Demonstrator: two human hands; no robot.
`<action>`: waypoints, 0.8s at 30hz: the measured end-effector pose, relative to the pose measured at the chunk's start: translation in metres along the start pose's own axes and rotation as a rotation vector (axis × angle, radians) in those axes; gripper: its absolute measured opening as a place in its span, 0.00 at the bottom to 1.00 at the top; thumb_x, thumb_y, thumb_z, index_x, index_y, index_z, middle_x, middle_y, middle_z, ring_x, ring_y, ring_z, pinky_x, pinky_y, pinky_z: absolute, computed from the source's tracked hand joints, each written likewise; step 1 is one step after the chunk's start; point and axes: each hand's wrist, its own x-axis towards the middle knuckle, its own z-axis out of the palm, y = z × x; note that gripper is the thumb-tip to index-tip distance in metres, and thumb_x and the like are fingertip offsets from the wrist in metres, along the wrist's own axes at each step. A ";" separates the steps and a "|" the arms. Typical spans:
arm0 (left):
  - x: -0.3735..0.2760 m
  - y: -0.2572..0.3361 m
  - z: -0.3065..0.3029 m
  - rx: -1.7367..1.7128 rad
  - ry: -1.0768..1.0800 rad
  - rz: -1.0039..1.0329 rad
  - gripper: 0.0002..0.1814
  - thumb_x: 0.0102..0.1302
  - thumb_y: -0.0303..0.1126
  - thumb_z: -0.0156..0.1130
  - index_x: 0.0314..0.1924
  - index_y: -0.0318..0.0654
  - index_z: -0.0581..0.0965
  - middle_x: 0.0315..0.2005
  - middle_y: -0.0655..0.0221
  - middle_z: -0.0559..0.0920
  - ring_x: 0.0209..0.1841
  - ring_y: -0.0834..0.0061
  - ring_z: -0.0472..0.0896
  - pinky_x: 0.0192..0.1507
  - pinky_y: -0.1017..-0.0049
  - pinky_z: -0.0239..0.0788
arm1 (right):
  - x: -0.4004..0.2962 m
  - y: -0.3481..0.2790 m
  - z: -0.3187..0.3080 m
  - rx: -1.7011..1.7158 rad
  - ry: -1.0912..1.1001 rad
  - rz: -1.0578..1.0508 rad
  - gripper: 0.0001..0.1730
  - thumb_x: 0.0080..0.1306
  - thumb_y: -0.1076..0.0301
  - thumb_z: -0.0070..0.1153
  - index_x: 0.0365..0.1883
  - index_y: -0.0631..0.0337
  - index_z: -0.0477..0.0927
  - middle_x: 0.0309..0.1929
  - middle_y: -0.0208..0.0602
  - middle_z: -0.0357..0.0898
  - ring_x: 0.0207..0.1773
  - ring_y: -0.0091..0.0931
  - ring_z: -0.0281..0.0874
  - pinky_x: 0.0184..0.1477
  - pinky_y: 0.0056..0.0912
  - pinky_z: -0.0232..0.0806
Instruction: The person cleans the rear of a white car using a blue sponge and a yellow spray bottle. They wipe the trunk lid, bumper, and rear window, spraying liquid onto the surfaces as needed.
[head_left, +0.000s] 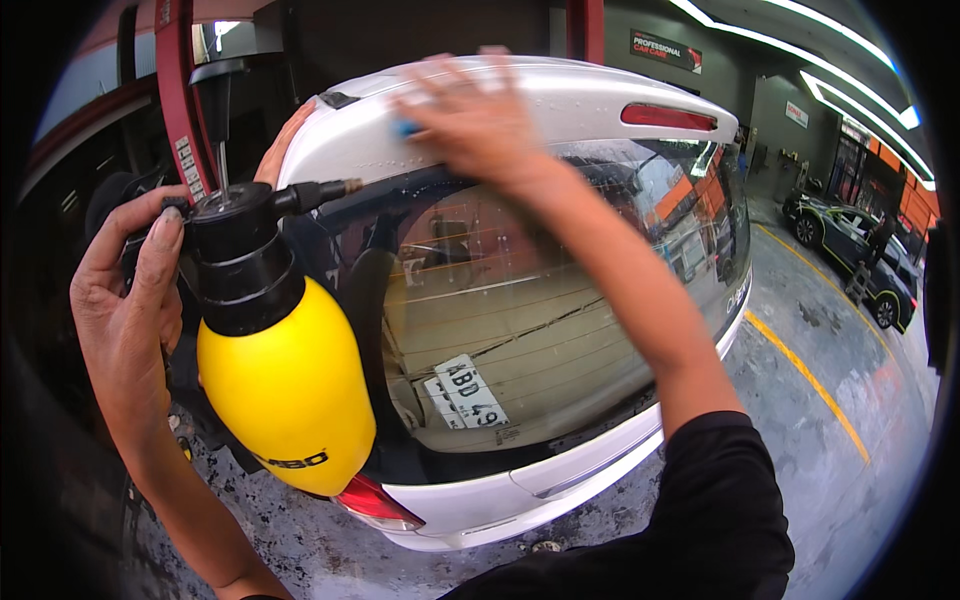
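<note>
My left hand (139, 270) grips the black head of a yellow pump sprayer bottle (285, 390), whose nozzle points right over the rear of a white car. My right hand (480, 120), blurred, lies on the white rear spoiler (570, 97) above the rear window (517, 322). A small blue thing (407, 127) shows under its fingers; too blurred to name, and whether it is gripped is unclear. Water drops dot the spoiler and the glass. A red brake light (670, 116) is set into the spoiler to the right of my hand.
Another person's hand (289, 142) rests on the car's left roof edge. A red post (180, 105) stands behind the sprayer. The car's red tail light (379, 502) is below the bottle. A dark car (855, 247) stands at the right, beyond a yellow floor line (810, 386), with a person beside it.
</note>
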 end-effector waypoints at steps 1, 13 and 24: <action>0.000 -0.008 0.010 -0.051 -0.010 -0.013 0.14 0.76 0.38 0.67 0.56 0.41 0.84 0.21 0.84 0.76 0.17 0.97 0.61 0.20 0.89 0.47 | -0.035 0.040 0.000 -0.035 0.008 0.036 0.35 0.72 0.51 0.59 0.78 0.25 0.68 0.81 0.23 0.65 0.83 0.32 0.59 0.81 0.71 0.33; -0.011 0.018 0.052 -0.027 0.037 -0.019 0.15 0.78 0.35 0.64 0.59 0.39 0.83 0.22 0.84 0.74 0.18 0.98 0.62 0.19 0.90 0.48 | 0.026 -0.027 0.011 0.152 -0.048 -0.112 0.26 0.76 0.54 0.54 0.72 0.41 0.75 0.73 0.37 0.74 0.76 0.35 0.70 0.80 0.71 0.43; -0.059 0.090 0.085 0.302 0.188 -0.030 0.18 0.76 0.44 0.67 0.58 0.44 0.84 0.28 0.76 0.84 0.19 0.95 0.69 0.21 0.88 0.55 | -0.152 0.236 -0.071 -0.067 -0.131 -0.001 0.40 0.75 0.52 0.55 0.83 0.30 0.57 0.84 0.24 0.56 0.83 0.32 0.57 0.80 0.64 0.45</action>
